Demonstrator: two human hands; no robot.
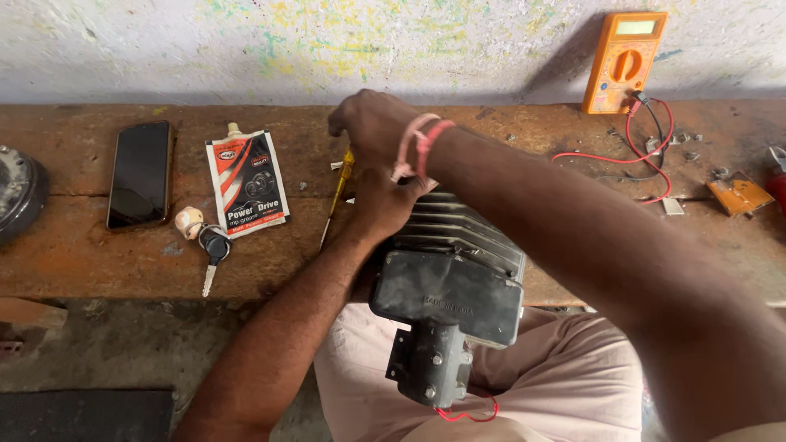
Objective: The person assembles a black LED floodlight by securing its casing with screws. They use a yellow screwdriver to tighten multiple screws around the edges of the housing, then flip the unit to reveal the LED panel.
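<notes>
A: What is lying largest in the scene?
B: The wooden bench (508, 139) is running left to right along the far wall, and a dark finned motor housing (449, 295) is resting on the person's lap, leaning against the bench's near edge.

A: How are the hands sitting?
B: The right hand (375, 127) is curling, fingers bent downward, over the housing's far end. The left hand (383, 203) is pressing just beneath it, against the housing's top left corner. How far either is closing, and on what, I cannot tell.

A: And the smaller items?
B: An orange multimeter (624, 61) is leaning at far right, its red lead (630, 155) looping across the bench. At left a black phone (141, 174) is lying flat, then a grease pouch (247, 183), a yellow-handled screwdriver (339, 192) just left of the hands, and a key (213, 254) nearest.
</notes>
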